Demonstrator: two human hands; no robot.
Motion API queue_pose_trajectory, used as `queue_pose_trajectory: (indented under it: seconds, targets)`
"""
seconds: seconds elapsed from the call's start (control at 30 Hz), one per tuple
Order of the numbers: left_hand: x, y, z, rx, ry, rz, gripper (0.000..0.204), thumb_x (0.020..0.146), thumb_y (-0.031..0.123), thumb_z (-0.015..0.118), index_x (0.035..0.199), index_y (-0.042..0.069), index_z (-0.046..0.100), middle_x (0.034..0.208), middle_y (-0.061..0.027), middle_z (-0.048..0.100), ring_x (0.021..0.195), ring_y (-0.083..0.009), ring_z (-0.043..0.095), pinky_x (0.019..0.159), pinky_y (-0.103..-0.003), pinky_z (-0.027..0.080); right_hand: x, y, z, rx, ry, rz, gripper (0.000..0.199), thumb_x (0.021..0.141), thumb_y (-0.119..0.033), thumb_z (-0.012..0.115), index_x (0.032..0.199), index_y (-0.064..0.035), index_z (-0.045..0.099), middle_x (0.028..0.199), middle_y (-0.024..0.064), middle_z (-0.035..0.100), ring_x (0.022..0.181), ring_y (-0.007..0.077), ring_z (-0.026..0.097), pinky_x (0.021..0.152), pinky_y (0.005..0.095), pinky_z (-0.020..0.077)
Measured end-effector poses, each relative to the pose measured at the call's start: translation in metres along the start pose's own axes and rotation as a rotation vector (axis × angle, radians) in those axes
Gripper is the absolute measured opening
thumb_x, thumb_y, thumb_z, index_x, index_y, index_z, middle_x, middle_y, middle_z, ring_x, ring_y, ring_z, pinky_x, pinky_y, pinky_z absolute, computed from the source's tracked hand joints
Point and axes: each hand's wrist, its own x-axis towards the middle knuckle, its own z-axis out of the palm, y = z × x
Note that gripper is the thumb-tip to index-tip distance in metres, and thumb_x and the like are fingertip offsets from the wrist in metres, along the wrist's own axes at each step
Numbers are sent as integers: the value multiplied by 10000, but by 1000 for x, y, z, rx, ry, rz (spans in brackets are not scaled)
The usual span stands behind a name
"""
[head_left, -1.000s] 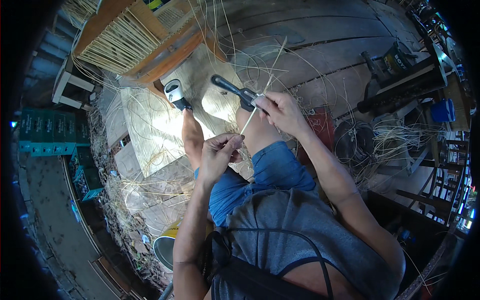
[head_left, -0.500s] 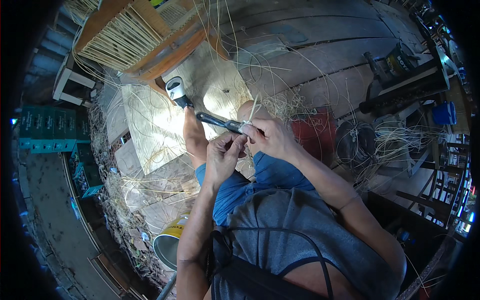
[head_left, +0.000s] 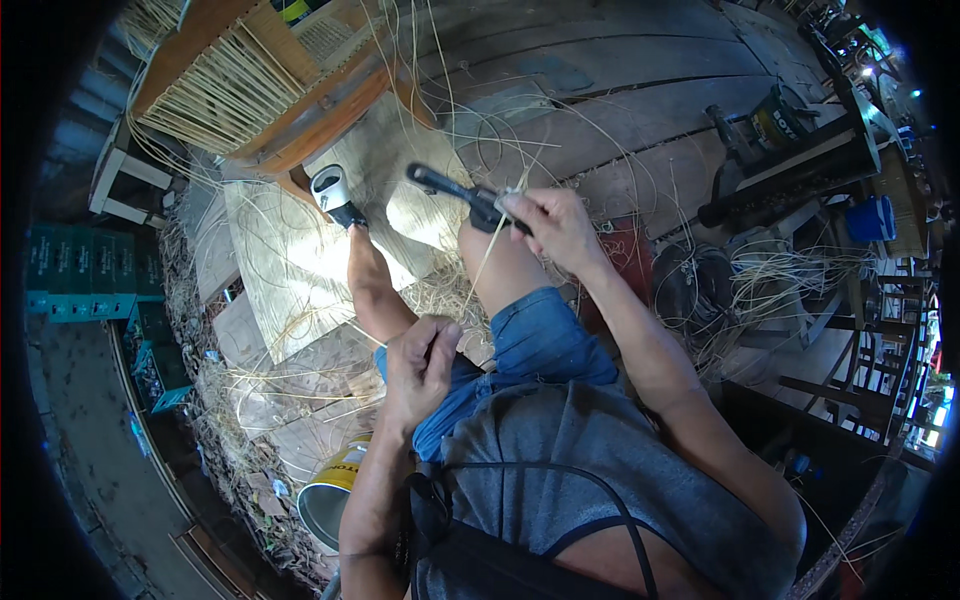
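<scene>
My right hand [head_left: 555, 228] is closed over my right knee, gripping a dark tool with a long black handle [head_left: 440, 182]; its exact kind is hard to make out. A thin pale cane strip [head_left: 486, 262] comes from the tool end by the fingers and slopes down toward my left hand [head_left: 420, 368]. That hand is curled closed over my left thigh, apart from the right, with the strip seemingly pinched in it. Ahead on the left stands a wooden chair [head_left: 330, 120] with pale cane woven across its frame and loose strands hanging off.
A pale board [head_left: 260, 270] lies on the plank floor under my left foot. Coiled cane [head_left: 790, 275] and a blue container [head_left: 870, 218] are at right. A yellow tin [head_left: 335, 490] stands by my left arm. Green crates [head_left: 80, 265] are stacked far left.
My hands have parted: the left drew back toward me, the right rose slightly and moved right with the tool. The cane strip now stretches between them.
</scene>
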Motion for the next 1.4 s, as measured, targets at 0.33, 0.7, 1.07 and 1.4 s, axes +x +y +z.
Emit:
queue_pose_trajectory:
  seconds: [0.33,0.7,1.07,1.4]
  targets:
    - [-27,5,-43,338,-463,-238,301,902,206,638,1070,-43,619,877,-182,671,805,-252,661,738,-347,517,26,-13,-44,-140,149,-146,274,937,-240,569,844,-5,675,579,64,611,449,98,524,425,274,418]
    - [73,5,29,-232,-129,-102,277,946,192,585,749,-2,566,578,4,507,519,-56,434,476,-244,363,-17,-20,6,-430,102,-311,274,916,-225,593,748,-12,632,547,104,568,472,154,555,464,317,411]
    - [30,23,15,113,-8,87,196,950,115,543,814,-21,578,572,-14,487,524,-65,416,490,-249,370,19,-24,-19,-194,67,-205,271,943,-227,578,848,3,688,551,14,571,518,37,514,478,234,415]
    - [-34,33,-21,-31,59,-166,180,934,105,560,794,-2,597,578,-28,505,530,-84,435,508,-246,378,54,-35,-22,-194,-25,-204,288,960,-255,550,842,-32,689,574,-12,566,446,17,464,398,191,342]
